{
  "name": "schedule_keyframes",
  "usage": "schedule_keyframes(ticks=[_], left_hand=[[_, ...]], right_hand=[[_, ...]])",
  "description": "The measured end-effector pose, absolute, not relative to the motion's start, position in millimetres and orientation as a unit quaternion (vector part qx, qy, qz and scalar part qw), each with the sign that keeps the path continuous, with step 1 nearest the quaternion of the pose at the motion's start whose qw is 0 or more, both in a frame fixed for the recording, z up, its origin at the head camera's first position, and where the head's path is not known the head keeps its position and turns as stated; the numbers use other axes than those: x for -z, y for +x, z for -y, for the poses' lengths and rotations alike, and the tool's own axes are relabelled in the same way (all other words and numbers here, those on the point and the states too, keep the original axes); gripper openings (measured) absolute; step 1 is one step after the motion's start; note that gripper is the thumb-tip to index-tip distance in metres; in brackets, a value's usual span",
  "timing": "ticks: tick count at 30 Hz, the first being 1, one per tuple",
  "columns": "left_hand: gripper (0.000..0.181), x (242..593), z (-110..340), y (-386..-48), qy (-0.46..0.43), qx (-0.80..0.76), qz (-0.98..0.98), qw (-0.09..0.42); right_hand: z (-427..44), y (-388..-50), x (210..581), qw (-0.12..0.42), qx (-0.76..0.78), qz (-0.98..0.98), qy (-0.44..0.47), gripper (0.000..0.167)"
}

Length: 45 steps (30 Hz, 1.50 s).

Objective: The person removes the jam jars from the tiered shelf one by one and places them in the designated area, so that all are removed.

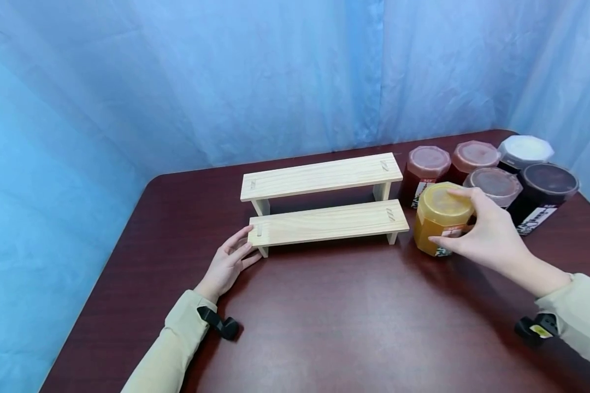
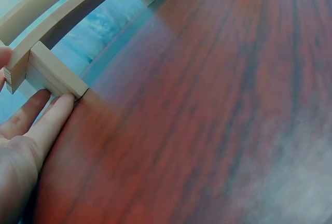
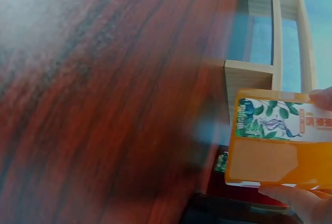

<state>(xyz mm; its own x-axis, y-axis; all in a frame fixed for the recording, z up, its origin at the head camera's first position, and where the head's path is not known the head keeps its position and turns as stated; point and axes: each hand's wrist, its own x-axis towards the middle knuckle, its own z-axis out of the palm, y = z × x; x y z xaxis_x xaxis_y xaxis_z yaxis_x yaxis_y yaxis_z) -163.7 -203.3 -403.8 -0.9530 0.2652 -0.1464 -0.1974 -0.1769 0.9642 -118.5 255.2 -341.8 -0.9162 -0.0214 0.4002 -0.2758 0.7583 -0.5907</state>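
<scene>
My right hand (image 1: pixel 491 232) holds a yellow jar (image 1: pixel 435 229) with an octagonal lid between thumb and fingers, just right of the lower wooden shelf (image 1: pixel 324 225). In the right wrist view the jar's orange side (image 3: pixel 264 162) and printed label show, and its base appears slightly off the table. At the shelf's left end rests my left hand (image 1: pixel 228 262), its fingers fairly straight. Two fingertips (image 2: pixel 65 99) touch the short leg (image 2: pixel 57 71) beneath the board in the left wrist view, while another fingertip lies at the board's end.
Behind the lower board stands a taller wooden shelf (image 1: pixel 319 177). Several dark red and black jars crowd the right back of the table, among them a white-lidded jar (image 1: pixel 525 150) and a black jar (image 1: pixel 546 191). Blue curtains (image 1: pixel 275 82) hang behind the dark red table (image 1: pixel 334 327).
</scene>
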Motion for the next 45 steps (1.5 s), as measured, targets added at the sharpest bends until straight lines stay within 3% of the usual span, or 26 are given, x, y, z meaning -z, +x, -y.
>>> schedule_keyframes(ticks=[20, 45], left_hand=[[0.053, 405.0, 202.5, -163.7, 0.025, -0.767, -0.623, 0.149], [0.053, 404.8, 203.3, -164.1, 0.025, -0.761, -0.63, 0.152]], right_hand=[[-262.4, -124.6, 345.2, 0.159, -0.264, 0.941, 0.139, 0.085], [-262.1, -125.0, 316.9, 0.208, -0.117, 0.958, 0.156, 0.08]])
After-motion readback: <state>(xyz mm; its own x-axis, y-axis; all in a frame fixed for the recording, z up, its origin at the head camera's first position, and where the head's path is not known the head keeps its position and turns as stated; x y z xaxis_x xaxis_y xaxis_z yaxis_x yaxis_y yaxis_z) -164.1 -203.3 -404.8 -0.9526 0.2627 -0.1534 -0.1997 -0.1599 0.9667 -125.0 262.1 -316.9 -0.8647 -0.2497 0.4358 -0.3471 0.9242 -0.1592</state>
